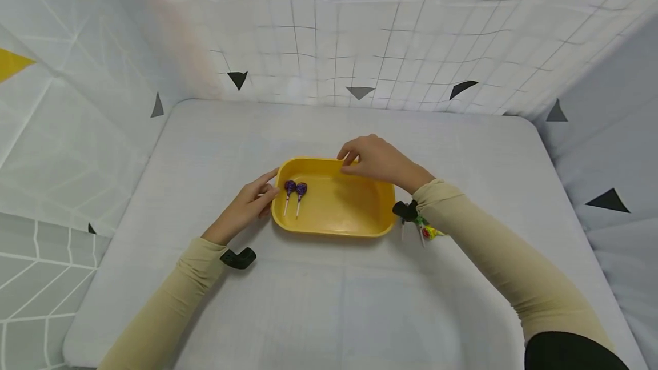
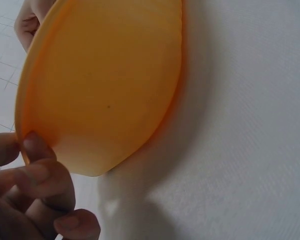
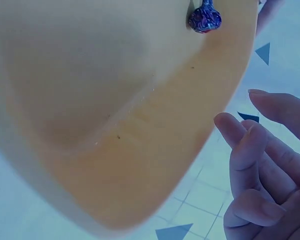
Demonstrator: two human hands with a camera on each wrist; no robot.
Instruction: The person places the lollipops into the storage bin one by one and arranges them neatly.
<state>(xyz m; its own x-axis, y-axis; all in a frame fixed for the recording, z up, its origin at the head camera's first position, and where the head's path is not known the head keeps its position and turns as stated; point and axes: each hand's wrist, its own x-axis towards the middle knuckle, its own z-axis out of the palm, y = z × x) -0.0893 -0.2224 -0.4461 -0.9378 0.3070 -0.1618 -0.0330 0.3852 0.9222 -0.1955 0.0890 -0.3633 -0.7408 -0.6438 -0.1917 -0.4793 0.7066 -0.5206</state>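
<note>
A yellow plastic tray [image 1: 334, 228] lies on the table with two purple-wrapped lollipops [image 1: 301, 189] side by side at its left end. My left hand [image 1: 252, 203] pinches the tray's left rim between thumb and fingers, as the left wrist view shows from outside the wall [image 2: 110, 75]. Over the tray's far rim, right of its middle, is my right hand [image 1: 377, 159]. In the right wrist view its thumb and bent fingers [image 3: 247, 150] stand apart beside the rim and hold nothing. One purple lollipop [image 3: 205, 21] shows there at the top.
Several more lollipops, among them a yellow one [image 1: 430, 232] and a green one [image 1: 420, 221], lie right of the tray, partly hidden under my right wrist. A white cloth covers the table [image 1: 308, 313]. Patterned white curtains [image 1: 360, 33] stand behind and at both sides.
</note>
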